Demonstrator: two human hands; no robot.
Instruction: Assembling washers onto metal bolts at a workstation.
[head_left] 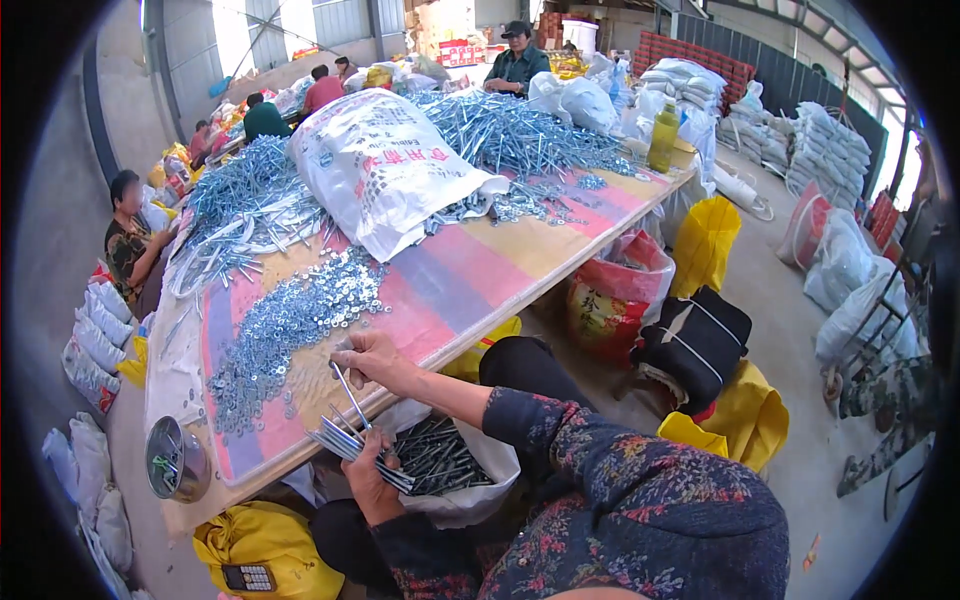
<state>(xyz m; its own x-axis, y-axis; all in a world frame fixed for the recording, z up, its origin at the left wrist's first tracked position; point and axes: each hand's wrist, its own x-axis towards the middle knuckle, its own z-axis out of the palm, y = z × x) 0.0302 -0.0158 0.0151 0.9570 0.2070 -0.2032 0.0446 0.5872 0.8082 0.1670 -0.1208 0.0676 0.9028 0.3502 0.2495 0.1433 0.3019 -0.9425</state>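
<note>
My left hand (371, 487) is closed around a bundle of long silver bolts (338, 440), which fan out toward the table edge. Between the fingers of my right hand (374, 360) is the upper end of a single long bolt (352, 397), its lower end close to my left hand. Whether a washer sits on that bolt is too small to tell. Just beyond my right hand, a spread of small shiny washers (300, 325) lies on the striped table (440, 285). Under my left hand, an open white sack (495, 462) holds many dark long bolts (440, 455).
A metal bowl (178, 460) sits at the table's near left corner. A printed white sack (385, 170) and heaps of long bolts (515, 130) cover the far part. Yellow sacks (265, 550) and a black padded seat (695, 345) stand nearby. Several people work around the table.
</note>
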